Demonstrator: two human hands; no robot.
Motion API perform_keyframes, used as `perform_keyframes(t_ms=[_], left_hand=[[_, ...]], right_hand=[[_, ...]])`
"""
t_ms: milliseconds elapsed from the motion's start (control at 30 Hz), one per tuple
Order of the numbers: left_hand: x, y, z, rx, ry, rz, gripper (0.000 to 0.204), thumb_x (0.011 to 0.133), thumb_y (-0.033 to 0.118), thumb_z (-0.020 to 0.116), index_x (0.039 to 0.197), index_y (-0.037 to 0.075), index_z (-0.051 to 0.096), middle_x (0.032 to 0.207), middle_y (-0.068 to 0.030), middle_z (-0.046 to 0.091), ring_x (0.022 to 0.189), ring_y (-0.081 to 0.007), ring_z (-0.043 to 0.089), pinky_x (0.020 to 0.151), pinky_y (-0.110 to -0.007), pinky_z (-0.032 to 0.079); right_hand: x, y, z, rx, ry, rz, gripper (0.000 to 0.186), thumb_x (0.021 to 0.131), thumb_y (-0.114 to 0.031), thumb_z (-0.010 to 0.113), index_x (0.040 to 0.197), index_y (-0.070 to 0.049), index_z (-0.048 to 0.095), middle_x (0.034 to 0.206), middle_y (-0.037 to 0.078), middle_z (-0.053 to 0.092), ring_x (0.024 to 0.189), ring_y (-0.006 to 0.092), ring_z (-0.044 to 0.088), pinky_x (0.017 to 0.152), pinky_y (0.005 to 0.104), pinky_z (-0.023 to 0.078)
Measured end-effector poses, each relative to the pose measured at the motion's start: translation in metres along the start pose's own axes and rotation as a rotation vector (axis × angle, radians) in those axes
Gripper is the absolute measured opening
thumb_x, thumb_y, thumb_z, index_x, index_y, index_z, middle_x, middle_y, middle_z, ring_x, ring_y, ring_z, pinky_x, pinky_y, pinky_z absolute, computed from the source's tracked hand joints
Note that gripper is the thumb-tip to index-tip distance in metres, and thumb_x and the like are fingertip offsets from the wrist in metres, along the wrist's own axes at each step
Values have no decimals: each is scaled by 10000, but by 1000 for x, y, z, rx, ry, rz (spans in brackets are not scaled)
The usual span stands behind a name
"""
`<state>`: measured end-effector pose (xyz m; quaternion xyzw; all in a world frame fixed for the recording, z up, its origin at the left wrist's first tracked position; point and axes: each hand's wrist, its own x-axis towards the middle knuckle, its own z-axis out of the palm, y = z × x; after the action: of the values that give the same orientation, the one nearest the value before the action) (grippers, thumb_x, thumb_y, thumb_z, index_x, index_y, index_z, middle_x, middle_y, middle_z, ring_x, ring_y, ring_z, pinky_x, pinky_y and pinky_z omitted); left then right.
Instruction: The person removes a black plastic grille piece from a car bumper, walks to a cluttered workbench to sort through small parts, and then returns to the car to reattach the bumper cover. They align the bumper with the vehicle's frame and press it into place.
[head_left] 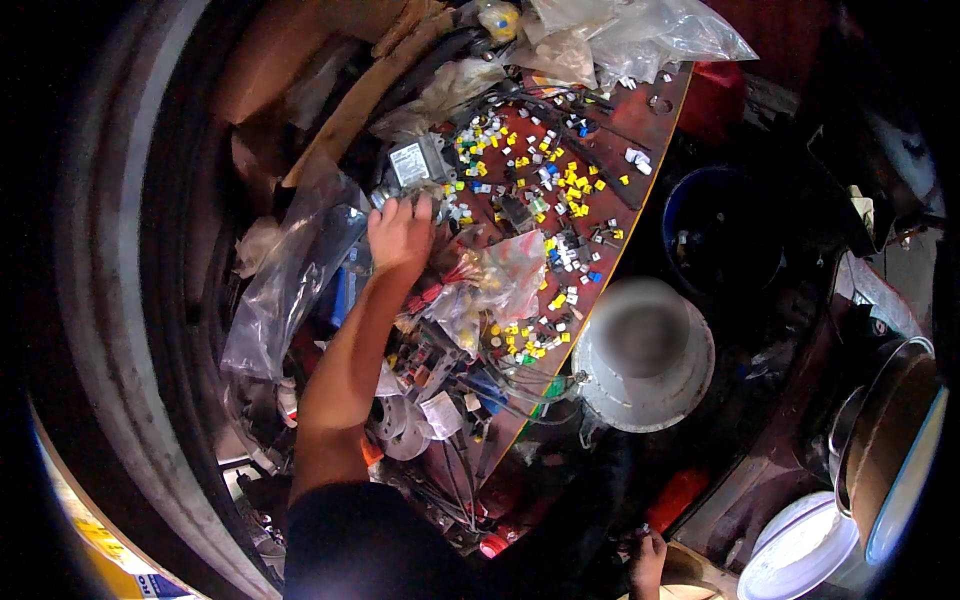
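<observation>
My left hand (400, 232) reaches over the cluttered brown tabletop (610, 120), its fingers bent down beside a grey metal box (415, 162) with a white label. Under the fingertips something greyish is mostly covered, so I cannot make out what they grip. Small yellow connectors (575, 190) and white ones (490, 130) lie scattered to the right of this hand. A clear plastic bag (515, 270) with red wires rests close to my wrist. Low at the right, my right hand (648, 562) is partly in view, fingers closed around something small and dark that is unclear.
A pale round basin (690, 385) with a blurred middle stands against the table's right edge. Farther right are a dark blue bucket (668, 215) and a white plastic tub (800, 545). Clear plastic sheeting (285, 285) hangs to the left; cables and loose parts cover the near tabletop.
</observation>
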<state>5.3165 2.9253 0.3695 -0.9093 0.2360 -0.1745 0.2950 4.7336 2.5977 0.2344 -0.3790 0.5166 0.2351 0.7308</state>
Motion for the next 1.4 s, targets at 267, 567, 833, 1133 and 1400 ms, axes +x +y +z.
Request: perform_keyframes(t_ms=[267, 567, 833, 1133, 1400], left_hand=[[10, 3, 16, 62, -11, -32, 209, 818, 184, 543, 998, 195, 649, 910, -15, 624, 940, -225, 558, 791, -419, 411], [82, 62, -33, -210, -109, -4, 360, 671, 221, 710, 1006, 112, 637, 936, -70, 597, 936, -274, 566, 795, -429, 431], [200, 130, 5, -559, 67, 208, 562, 947, 407, 494, 1405, 90, 422, 1471, -129, 403, 1340, -312, 388, 1094, -463, 307], [172, 92, 25, -475, 69, 196, 440, 908, 355, 555, 1260, 91, 546, 1293, -86, 558, 1209, -263, 496, 980, -434, 385], [238, 169, -50, -678, 429, 272, 557, 764, 207, 693, 1291, 133, 531, 1267, -171, 529, 1160, -350, 510, 979, -458, 408]], right_hand=[[-7, -16, 6, -53, 17, -21, 180, 908, -109, 520, 921, 50, 604, 795, 45, 614, 708, 122, 540, 640, 275, 454], [-18, -34, 16, -37, 56, -26, 183, 910, -105, 511, 918, 50, 607, 792, 41, 620, 696, 113, 535, 629, 270, 437], [-5, -23, 5, -182, 70, -86, 239, 928, -147, 525, 992, 60, 628, 836, 61, 649, 729, 124, 585, 661, 275, 470], [-10, -21, 17, -170, 53, -45, 246, 932, -159, 534, 1009, 56, 627, 842, 42, 646, 715, 112, 569, 640, 265, 466], [-25, -45, 26, -78, 128, -79, 215, 931, -143, 534, 960, 45, 634, 810, 31, 626, 707, 90, 539, 641, 255, 448]])
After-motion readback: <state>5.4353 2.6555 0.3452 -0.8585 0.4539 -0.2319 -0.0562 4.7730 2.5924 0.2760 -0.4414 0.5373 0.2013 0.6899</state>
